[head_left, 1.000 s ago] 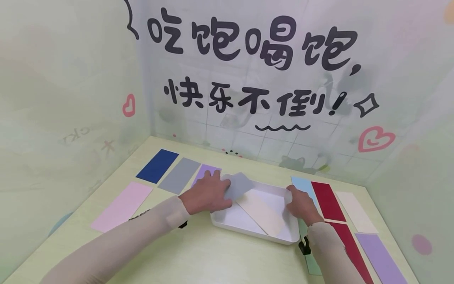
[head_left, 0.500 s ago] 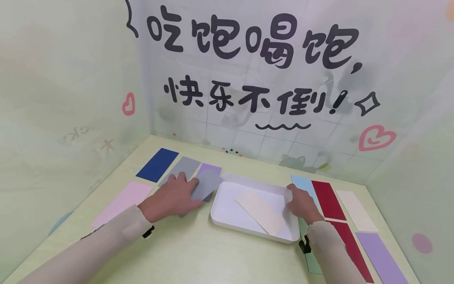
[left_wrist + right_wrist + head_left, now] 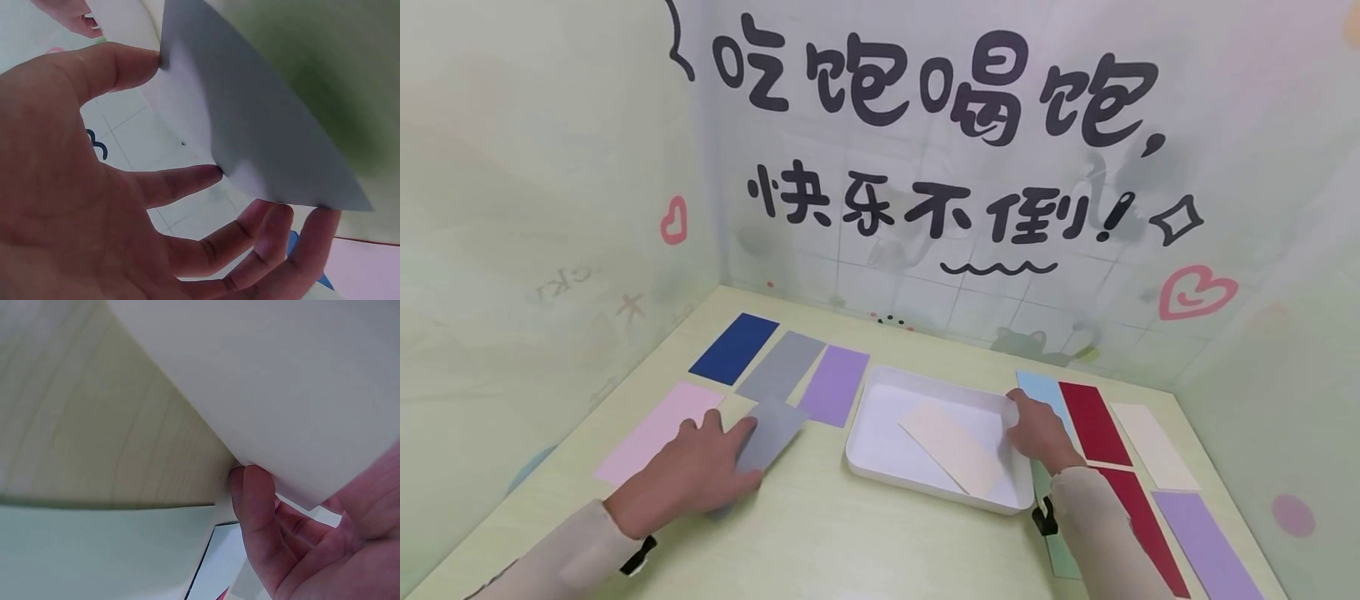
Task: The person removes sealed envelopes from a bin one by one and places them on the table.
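Observation:
A grey rectangular card (image 3: 772,432) is in my left hand (image 3: 688,467), over the left part of the table. In the left wrist view, thumb and fingertips hold this grey card (image 3: 250,112) by its edges. My right hand (image 3: 1037,429) grips the right side of a shallow white tray (image 3: 925,490). Close up, the right wrist view has the fingers (image 3: 257,500) under the tray's edge (image 3: 262,412). Inside the tray a single cream card (image 3: 955,450) lies aslant.
Left of the tray lie navy (image 3: 734,348), grey (image 3: 781,367), purple (image 3: 837,385) and pink (image 3: 658,427) cards. Light blue (image 3: 1036,386), dark red (image 3: 1093,423), cream (image 3: 1153,444), purple (image 3: 1206,533) and green (image 3: 1060,557) cards lie right of it. Printed sheets wall the table on three sides.
My left hand has carried the grey card from above the tray leftward and nearer to me, uncovering the purple card. The tray and my right hand have stayed in place.

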{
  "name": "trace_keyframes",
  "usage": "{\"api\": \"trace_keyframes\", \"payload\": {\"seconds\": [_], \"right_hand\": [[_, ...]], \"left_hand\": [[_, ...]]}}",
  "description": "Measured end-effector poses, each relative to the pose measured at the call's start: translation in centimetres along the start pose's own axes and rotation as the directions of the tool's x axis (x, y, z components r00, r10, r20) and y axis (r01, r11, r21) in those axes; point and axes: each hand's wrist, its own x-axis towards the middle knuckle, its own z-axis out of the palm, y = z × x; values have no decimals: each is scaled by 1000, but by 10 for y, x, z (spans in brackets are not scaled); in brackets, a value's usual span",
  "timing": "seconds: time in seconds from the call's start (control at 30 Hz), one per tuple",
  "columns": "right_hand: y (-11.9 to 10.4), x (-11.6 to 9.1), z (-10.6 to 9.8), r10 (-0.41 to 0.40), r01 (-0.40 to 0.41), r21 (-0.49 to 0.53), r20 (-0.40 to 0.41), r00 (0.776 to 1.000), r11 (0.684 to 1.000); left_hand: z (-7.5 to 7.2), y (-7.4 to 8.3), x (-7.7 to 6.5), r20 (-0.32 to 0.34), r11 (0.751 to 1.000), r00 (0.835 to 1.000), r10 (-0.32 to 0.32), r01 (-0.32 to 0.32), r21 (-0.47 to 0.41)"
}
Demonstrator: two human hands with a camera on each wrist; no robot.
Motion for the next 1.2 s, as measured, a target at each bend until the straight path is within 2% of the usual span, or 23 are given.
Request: {"api": "trace_keyframes", "payload": {"seconds": [0.13, 0.23, 0.37, 0.6, 0.83, 1.0, 1.2], "right_hand": [[0, -1, -2, -10, 10, -3, -4, 1000, 1000], [0, -1, -2, -11, 11, 0, -3, 1000, 1000], [-1, -2, -2, -10, 10, 2, 1, 1000, 1000], [-4, -3, -3, -15, 15, 2, -2, 1000, 1000], [-3, 0, -3, 0, 0, -4, 6, 1000, 1000], [-3, -1, -4, -6, 6, -4, -2, 1000, 1000], [-2, -2, -2, 1, -1, 0, 0, 1000, 1000]], "left_hand": [[5, -6, -10, 3, 999, 999, -39, 39, -1], [7, -10, -12, 1, 999, 999, -54, 54, 6], [10, -12, -12, 2, 998, 998, -65, 65, 20], [15, -16, -7, -61, 998, 997, -45, 48, 49], [12, -14, -4, -66, 997, 997, -34, 39, 70], [2, 2, 7, -37, 998, 999, -10, 12, 64], [-11, 43, 31, -27, 991, 996, 87, -84, 100]]}}
